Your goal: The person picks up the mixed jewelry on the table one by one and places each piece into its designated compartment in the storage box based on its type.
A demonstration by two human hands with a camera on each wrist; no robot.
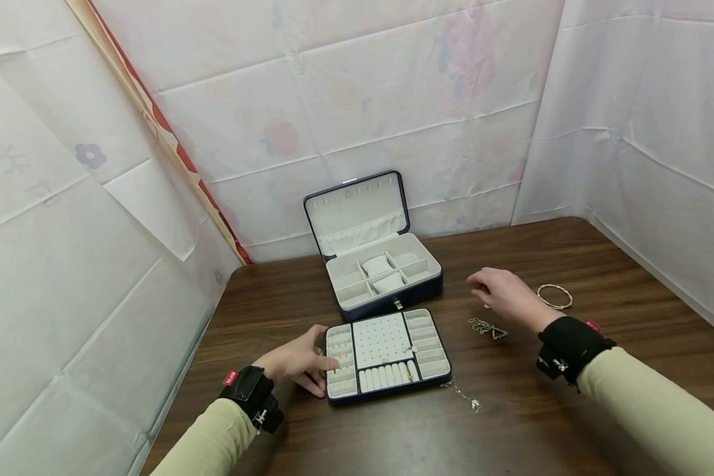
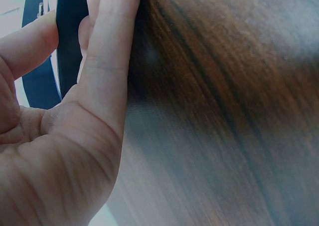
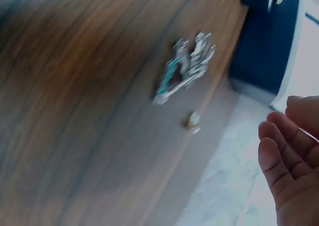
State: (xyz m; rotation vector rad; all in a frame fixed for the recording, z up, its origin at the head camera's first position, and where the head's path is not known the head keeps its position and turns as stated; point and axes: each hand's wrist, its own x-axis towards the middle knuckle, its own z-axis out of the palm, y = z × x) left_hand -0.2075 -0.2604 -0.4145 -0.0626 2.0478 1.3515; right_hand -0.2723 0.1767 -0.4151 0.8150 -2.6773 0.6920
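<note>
**OP's buddy:** so what are your hands doing?

**me:** my left hand [image 1: 294, 360] is pinching the left edge of the jewelry tray [image 1: 381, 391], thumb on top by the little compartments, fingers along the outer side. Tray's flat on the table, lower middle of the head view, just in front of the box [image 1: 422, 291] with its lid up. My right hand [image 1: 508, 294] hangs over the table right of centre, fingers curled in and thumb close to the tips. Anything tiny between them? Can't tell, nothing sticks out.

**OP's buddy:** what's around it?

**me:** a bunched silver chain [image 1: 484, 326] just below it in the head view, a small gold-toned piece [image 3: 193, 122] near the middle of the right wrist view, apart from that chain, and a bangle [image 1: 561, 307] farther right. There's also a necklace [image 1: 475, 404] off the tray's lower right corner; can't tell if its end is caught underneath.

**OP's buddy:** tips for this bit?

**me:** imo go straight down on small stuff with thumb and one fingertip. Sweeping in sideways could snag the chain. Left hand should just steady the tray, thumb on the rim so the slots are free. And I wouldn't slide the tray, it might drag that necklace.
</note>
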